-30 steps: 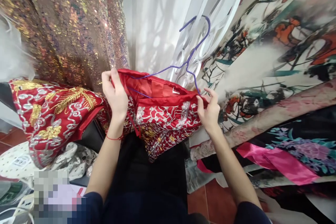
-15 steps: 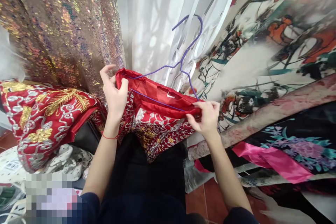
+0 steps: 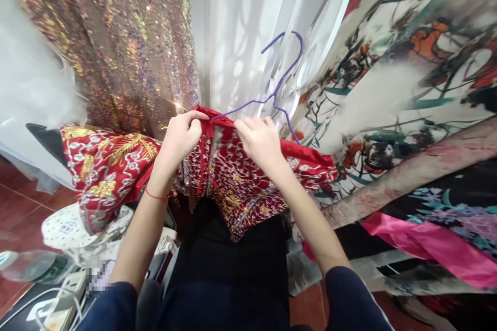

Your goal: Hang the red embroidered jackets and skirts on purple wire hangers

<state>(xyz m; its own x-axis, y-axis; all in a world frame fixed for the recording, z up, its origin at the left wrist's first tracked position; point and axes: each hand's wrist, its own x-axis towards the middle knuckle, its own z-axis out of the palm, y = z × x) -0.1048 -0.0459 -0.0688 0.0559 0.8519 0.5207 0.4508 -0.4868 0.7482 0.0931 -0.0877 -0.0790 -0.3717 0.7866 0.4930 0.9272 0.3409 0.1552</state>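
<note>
A red garment (image 3: 248,181) with silver and gold embroidery hangs in front of me on a purple wire hanger (image 3: 277,88). My left hand (image 3: 180,137) pinches the garment's top edge at the left end of the hanger. My right hand (image 3: 260,139) sits close beside it, fingers curled over the same top edge near the hanger's middle. The hanger's hook stands up in front of a white curtain (image 3: 240,31). A long embroidered red sleeve (image 3: 104,165) of the garment trails off to the left.
Sequined gold fabric (image 3: 116,41) hangs at the back left, and printed floral cloth (image 3: 407,72) at the right. Pink satin (image 3: 430,248) lies at lower right. A water bottle (image 3: 34,266) and a power strip (image 3: 64,300) lie on the red tile floor (image 3: 23,207) at lower left.
My right hand has moved left along the garment's top edge, from the hanger's right end to beside my left hand. The open neck of the garment has closed up.
</note>
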